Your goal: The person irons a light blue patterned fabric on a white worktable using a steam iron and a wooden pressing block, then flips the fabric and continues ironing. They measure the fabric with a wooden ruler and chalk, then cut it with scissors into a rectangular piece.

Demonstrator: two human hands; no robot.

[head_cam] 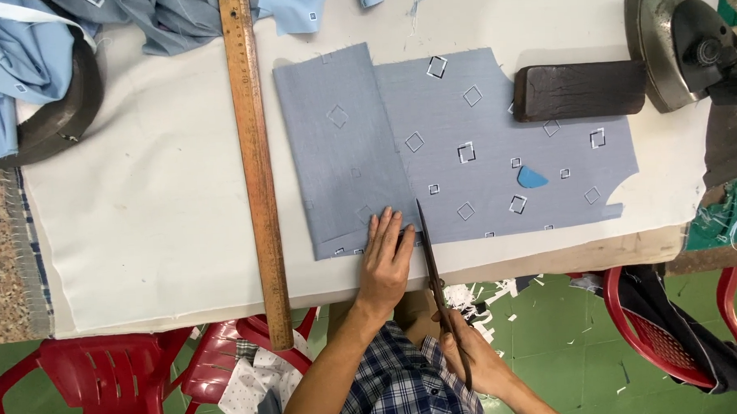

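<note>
A grey-blue fabric piece point(481, 158) with small square prints lies on the white table point(156, 198), its left part folded over. My left hand point(387, 259) presses flat on the fabric's near edge by the fold. My right hand point(467, 354), below the table edge, grips dark scissors point(432, 258). Their blades point away from me and reach the fabric's near edge, just right of my left hand. A small blue chalk piece point(532, 178) rests on the fabric.
A long wooden ruler point(255, 162) lies left of the fabric. A dark wooden block point(578, 90) sits on the fabric's far right corner, an iron point(681, 45) beyond it. Blue garments point(20, 56) are piled far left. Red plastic chairs point(89, 380) stand below the table.
</note>
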